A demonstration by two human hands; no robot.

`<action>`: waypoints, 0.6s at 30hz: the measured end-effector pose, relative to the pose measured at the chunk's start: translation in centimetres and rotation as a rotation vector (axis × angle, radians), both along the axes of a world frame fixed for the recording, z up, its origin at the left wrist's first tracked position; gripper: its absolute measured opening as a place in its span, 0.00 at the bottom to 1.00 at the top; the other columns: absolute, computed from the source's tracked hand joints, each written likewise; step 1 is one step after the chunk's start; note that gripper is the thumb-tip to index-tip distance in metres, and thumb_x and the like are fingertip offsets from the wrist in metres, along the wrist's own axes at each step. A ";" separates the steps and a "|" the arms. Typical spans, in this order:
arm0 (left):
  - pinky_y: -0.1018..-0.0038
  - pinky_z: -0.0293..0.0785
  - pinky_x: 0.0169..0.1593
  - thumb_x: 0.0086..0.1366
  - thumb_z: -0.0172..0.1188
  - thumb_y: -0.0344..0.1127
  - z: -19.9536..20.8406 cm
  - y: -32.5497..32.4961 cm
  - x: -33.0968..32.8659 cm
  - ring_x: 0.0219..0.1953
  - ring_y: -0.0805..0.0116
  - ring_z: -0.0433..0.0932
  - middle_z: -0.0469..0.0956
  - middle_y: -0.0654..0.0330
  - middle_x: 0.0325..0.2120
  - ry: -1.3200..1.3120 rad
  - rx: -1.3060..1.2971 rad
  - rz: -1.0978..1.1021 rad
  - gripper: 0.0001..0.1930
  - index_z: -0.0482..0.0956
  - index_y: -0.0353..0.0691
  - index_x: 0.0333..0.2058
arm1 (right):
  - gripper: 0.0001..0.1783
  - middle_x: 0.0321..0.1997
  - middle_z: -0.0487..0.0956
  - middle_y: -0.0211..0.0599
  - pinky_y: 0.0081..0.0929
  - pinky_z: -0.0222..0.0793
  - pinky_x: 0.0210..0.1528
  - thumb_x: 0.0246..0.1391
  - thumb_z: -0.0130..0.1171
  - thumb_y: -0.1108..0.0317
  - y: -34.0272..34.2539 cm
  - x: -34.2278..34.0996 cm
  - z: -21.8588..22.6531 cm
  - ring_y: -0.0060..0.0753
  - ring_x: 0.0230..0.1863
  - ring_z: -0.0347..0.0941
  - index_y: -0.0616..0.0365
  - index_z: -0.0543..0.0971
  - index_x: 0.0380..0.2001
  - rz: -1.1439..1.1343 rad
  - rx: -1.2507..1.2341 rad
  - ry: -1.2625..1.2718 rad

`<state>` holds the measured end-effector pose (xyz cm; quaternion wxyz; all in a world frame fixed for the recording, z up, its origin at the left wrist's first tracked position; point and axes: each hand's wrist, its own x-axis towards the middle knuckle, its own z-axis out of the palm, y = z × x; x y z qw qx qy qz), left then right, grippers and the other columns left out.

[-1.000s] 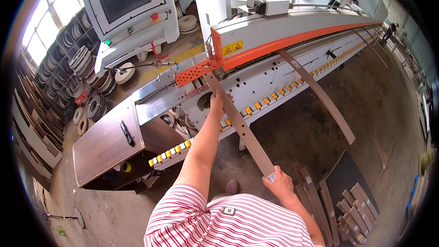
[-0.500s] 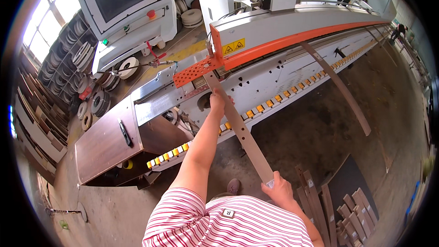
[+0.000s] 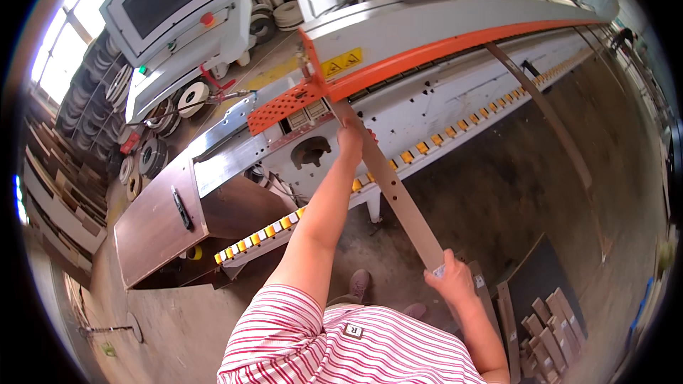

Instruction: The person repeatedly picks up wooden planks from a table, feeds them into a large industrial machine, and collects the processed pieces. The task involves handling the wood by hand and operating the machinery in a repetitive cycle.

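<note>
A long narrow brown board (image 3: 407, 208) with small dark holes slants from the machine's infeed down toward my right side. Its far end goes in under the orange guard (image 3: 427, 52). My left hand (image 3: 350, 142) is wrapped round the board's far part, close to the machine's edge. At the near end, my right hand (image 3: 453, 279) grips the board beside a small white label (image 3: 440, 269). A perforated orange plate (image 3: 284, 107) sits just left of where the board enters.
Yellow-and-white rollers (image 3: 405, 156) line the machine's front edge. Farther along, another brown strip (image 3: 546, 110) sticks out. A control console (image 3: 171, 11) stands at the back left. A cutter knife (image 3: 181, 208) lies on a brown cabinet. Cut wooden strips (image 3: 551, 341) are stacked at lower right.
The board and both my hands have moved right along the machine, its far end now at the start of the orange guard. The other strip has moved farther along. The view has shifted slightly.
</note>
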<state>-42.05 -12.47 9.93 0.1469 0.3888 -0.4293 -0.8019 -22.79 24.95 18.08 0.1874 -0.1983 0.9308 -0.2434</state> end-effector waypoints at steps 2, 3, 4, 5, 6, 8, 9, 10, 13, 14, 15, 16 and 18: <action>0.57 0.80 0.31 0.75 0.32 0.60 -1.8 1.1 -2.8 0.27 0.56 0.78 0.75 0.49 0.24 0.008 -0.012 0.020 0.29 0.67 0.35 0.42 | 0.30 0.39 0.80 0.60 0.50 0.74 0.43 0.43 0.68 0.54 1.0 -1.5 0.6 0.63 0.41 0.77 0.62 0.68 0.41 -0.032 0.006 0.005; 0.61 0.79 0.31 0.75 0.32 0.60 -2.3 0.7 -3.6 0.26 0.58 0.77 0.75 0.52 0.24 0.097 -0.027 -0.068 0.29 0.68 0.36 0.42 | 0.31 0.39 0.81 0.58 0.50 0.74 0.42 0.42 0.68 0.54 1.5 -2.2 0.9 0.64 0.40 0.77 0.63 0.70 0.44 -0.051 0.000 0.029; 0.64 0.78 0.31 0.75 0.32 0.61 -2.5 0.4 -4.2 0.26 0.60 0.76 0.75 0.54 0.24 0.180 -0.013 -0.175 0.29 0.69 0.37 0.41 | 0.33 0.47 0.79 0.54 0.48 0.73 0.47 0.42 0.69 0.56 1.9 -2.3 0.9 0.59 0.46 0.76 0.61 0.71 0.49 -0.116 -0.023 0.034; 0.65 0.77 0.34 0.73 0.35 0.54 -2.5 0.5 -4.9 0.29 0.61 0.77 0.77 0.54 0.27 0.254 -0.181 -0.268 0.25 0.72 0.37 0.41 | 0.34 0.51 0.76 0.50 0.47 0.70 0.51 0.42 0.68 0.57 2.5 -2.1 0.9 0.55 0.49 0.75 0.59 0.71 0.52 -0.062 -0.114 0.294; 0.67 0.77 0.37 0.71 0.39 0.48 -2.1 -0.1 -4.3 0.33 0.62 0.78 0.79 0.53 0.30 0.269 -0.439 -0.359 0.21 0.75 0.36 0.42 | 0.35 0.54 0.74 0.47 0.45 0.68 0.55 0.42 0.68 0.58 3.4 -1.6 0.6 0.51 0.53 0.73 0.57 0.71 0.55 -0.057 -0.124 0.527; 0.70 0.76 0.42 0.67 0.47 0.35 -0.7 0.6 -2.6 0.39 0.63 0.80 0.83 0.53 0.36 0.231 -0.773 -0.313 0.15 0.82 0.35 0.42 | 0.30 0.51 0.72 0.39 0.43 0.63 0.57 0.44 0.67 0.62 5.3 2.1 -1.0 0.43 0.52 0.70 0.54 0.72 0.52 -0.231 -0.157 0.674; 0.70 0.75 0.43 0.68 0.48 0.33 -0.4 2.3 -0.7 0.39 0.63 0.78 0.80 0.54 0.36 0.200 -0.994 -0.245 0.13 0.79 0.34 0.43 | 0.25 0.46 0.73 0.38 0.42 0.63 0.55 0.45 0.65 0.65 6.3 4.4 -2.4 0.43 0.50 0.70 0.55 0.72 0.48 -0.274 -0.307 0.665; 0.71 0.74 0.43 0.69 0.50 0.31 0.3 4.3 1.5 0.39 0.62 0.77 0.77 0.55 0.36 0.192 -1.062 -0.207 0.11 0.76 0.32 0.44 | 0.20 0.44 0.73 0.38 0.41 0.64 0.53 0.46 0.64 0.67 7.6 7.4 -4.0 0.43 0.48 0.70 0.55 0.72 0.44 -0.323 -0.324 0.660; 0.69 0.70 0.48 0.72 0.52 0.33 -0.5 12.2 11.5 0.45 0.61 0.71 0.70 0.52 0.43 0.423 -1.513 -0.283 0.13 0.67 0.32 0.49 | 0.18 0.45 0.73 0.39 0.42 0.66 0.52 0.46 0.62 0.69 11.7 14.2 -9.8 0.45 0.50 0.71 0.57 0.73 0.42 -0.441 -0.321 0.421; 0.68 0.70 0.48 0.70 0.52 0.31 -1.9 15.1 15.1 0.41 0.63 0.70 0.69 0.54 0.39 0.401 -1.451 -0.400 0.12 0.66 0.34 0.48 | 0.18 0.46 0.74 0.41 0.43 0.67 0.52 0.46 0.60 0.69 13.3 16.1 -12.4 0.47 0.51 0.71 0.58 0.73 0.43 -0.467 -0.209 0.317; 0.63 0.66 0.58 0.70 0.54 0.32 -2.9 16.9 18.8 0.50 0.56 0.71 0.69 0.50 0.48 0.235 -1.367 -0.762 0.17 0.64 0.33 0.54 | 0.18 0.48 0.74 0.43 0.43 0.68 0.52 0.47 0.59 0.69 15.2 17.8 -15.2 0.49 0.52 0.71 0.59 0.73 0.43 -0.479 -0.083 0.116; 0.62 0.63 0.60 0.69 0.54 0.32 -4.4 18.9 22.1 0.52 0.54 0.70 0.69 0.48 0.49 0.094 -1.227 -0.968 0.18 0.64 0.32 0.54 | 0.19 0.49 0.74 0.45 0.44 0.69 0.53 0.47 0.58 0.69 17.3 18.9 -17.9 0.50 0.54 0.70 0.59 0.74 0.45 -0.526 -0.075 0.054; 0.61 0.64 0.61 0.66 0.58 0.33 -7.3 21.4 28.4 0.54 0.52 0.70 0.69 0.47 0.50 0.059 -1.338 -1.497 0.23 0.64 0.31 0.56 | 0.19 0.52 0.73 0.47 0.45 0.70 0.55 0.48 0.57 0.69 21.2 20.8 -23.1 0.52 0.57 0.69 0.60 0.74 0.46 -0.596 -0.001 -0.200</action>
